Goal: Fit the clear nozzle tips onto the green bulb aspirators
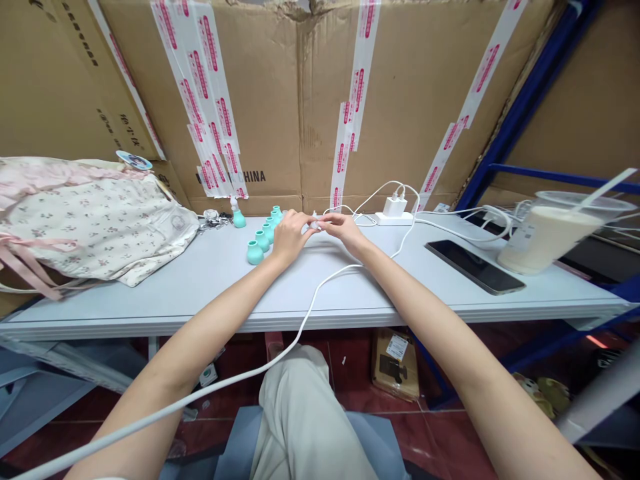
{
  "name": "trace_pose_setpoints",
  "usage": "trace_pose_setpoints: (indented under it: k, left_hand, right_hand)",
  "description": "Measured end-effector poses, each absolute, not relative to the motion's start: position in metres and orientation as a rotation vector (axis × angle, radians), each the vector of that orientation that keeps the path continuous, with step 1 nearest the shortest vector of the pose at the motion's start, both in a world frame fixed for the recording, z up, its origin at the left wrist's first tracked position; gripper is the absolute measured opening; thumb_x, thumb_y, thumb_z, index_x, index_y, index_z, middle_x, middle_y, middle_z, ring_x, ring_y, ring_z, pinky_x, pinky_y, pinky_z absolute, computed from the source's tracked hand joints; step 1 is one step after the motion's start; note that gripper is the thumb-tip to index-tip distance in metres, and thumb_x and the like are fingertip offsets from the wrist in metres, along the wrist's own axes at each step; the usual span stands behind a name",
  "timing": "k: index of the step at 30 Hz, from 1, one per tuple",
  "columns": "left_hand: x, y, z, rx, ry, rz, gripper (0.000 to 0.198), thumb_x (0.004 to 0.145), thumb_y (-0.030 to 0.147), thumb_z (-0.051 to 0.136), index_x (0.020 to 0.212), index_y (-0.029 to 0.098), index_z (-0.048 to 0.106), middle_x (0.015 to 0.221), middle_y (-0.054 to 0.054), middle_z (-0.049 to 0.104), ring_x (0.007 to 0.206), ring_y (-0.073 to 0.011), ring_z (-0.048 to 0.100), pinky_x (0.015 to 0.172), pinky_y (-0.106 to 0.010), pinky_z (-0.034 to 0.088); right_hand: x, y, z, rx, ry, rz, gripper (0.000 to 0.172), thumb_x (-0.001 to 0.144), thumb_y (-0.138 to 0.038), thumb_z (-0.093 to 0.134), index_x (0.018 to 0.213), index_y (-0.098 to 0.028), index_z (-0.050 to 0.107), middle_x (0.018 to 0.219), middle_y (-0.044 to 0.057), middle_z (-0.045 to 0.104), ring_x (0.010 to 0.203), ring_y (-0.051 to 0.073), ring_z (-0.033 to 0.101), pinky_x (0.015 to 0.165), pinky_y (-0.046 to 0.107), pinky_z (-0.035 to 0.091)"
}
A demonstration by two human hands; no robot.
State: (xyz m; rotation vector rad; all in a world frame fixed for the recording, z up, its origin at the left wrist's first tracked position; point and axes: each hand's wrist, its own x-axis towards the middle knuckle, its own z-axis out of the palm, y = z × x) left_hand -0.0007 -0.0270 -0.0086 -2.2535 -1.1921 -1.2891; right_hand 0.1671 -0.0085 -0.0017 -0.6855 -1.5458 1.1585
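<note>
Both hands (291, 233) (344, 230) pinch a small whitish piece (315, 225), mostly hidden by their grip.

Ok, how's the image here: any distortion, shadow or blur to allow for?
Head view: wide-angle stretch towards the edges, with the cup leaning outward; head view: table brightly lit, floor darker below; head view: the small white piece between left hand and right hand is too tiny to show fine detail.
</note>
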Motion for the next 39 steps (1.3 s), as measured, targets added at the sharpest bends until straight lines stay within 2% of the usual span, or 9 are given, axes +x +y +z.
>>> trace_pose_setpoints:
  k: [5, 11, 19, 25, 39]
  left_hand:
    - [-0.005, -0.026, -0.011, -2.257, -1.094, -1.156, 0.021, 0.088, 0.031, 0.05, 0.095, 0.018, 0.065, 0.088, -0.006, 0.064, 0.087, -0.0206, 0.048, 0.078, -0.031, 0.036]
    - [-0.006, -0.027, -0.012, -2.258, -1.034, -1.124, 0.024, 0.088, 0.031, 0.05, 0.1, 0.018, 0.066, 0.086, -0.006, 0.062, 0.087, -0.0197, 0.048, 0.077, -0.03, 0.036]
    - [-0.005, -0.026, -0.013, -2.189, -1.019, -1.119, 0.029, 0.09, 0.034, 0.046, 0.104, 0.02, 0.068, 0.078, -0.005, 0.058, 0.077, -0.0166, 0.047, 0.07, -0.028, 0.035]
    - [-0.002, -0.028, -0.013, -2.127, -1.062, -1.082, 0.03, 0.092, 0.029, 0.042, 0.107, 0.021, 0.067, 0.077, -0.005, 0.058, 0.074, -0.0154, 0.048, 0.067, -0.026, 0.033]
    - [0.002, -0.036, -0.014, -2.122, -1.207, -0.831, 0.036, 0.091, 0.019, 0.037, 0.122, 0.021, 0.056, 0.094, -0.007, 0.059, 0.07, -0.0139, 0.054, 0.065, -0.025, 0.038]
  right_hand:
    - [0.175, -0.009, 0.0, -0.61, -1.634, 1.535, 0.045, 0.063, -0.038, 0.081, 0.102, -0.021, 0.067, 0.103, 0.006, 0.066, 0.099, 0.019, 0.06, 0.092, 0.035, 0.045]
    - [0.182, -0.003, -0.003, -0.547, -1.727, 1.583, 0.041, 0.064, -0.041, 0.08, 0.095, -0.017, 0.071, 0.103, 0.008, 0.067, 0.104, 0.023, 0.06, 0.095, 0.037, 0.045]
    - [0.175, -0.007, -0.005, -0.524, -1.598, 1.549, 0.043, 0.059, -0.037, 0.084, 0.092, -0.014, 0.072, 0.092, 0.008, 0.07, 0.091, 0.021, 0.065, 0.098, 0.037, 0.045]
    - [0.174, -0.012, -0.005, -0.503, -1.547, 1.552, 0.041, 0.06, -0.035, 0.084, 0.092, -0.013, 0.071, 0.089, 0.008, 0.07, 0.09, 0.021, 0.065, 0.096, 0.038, 0.046]
    - [0.167, -0.007, -0.01, -0.533, -1.423, 1.59, 0.036, 0.058, -0.034, 0.084, 0.086, -0.014, 0.071, 0.083, 0.007, 0.07, 0.084, 0.02, 0.066, 0.091, 0.036, 0.049]
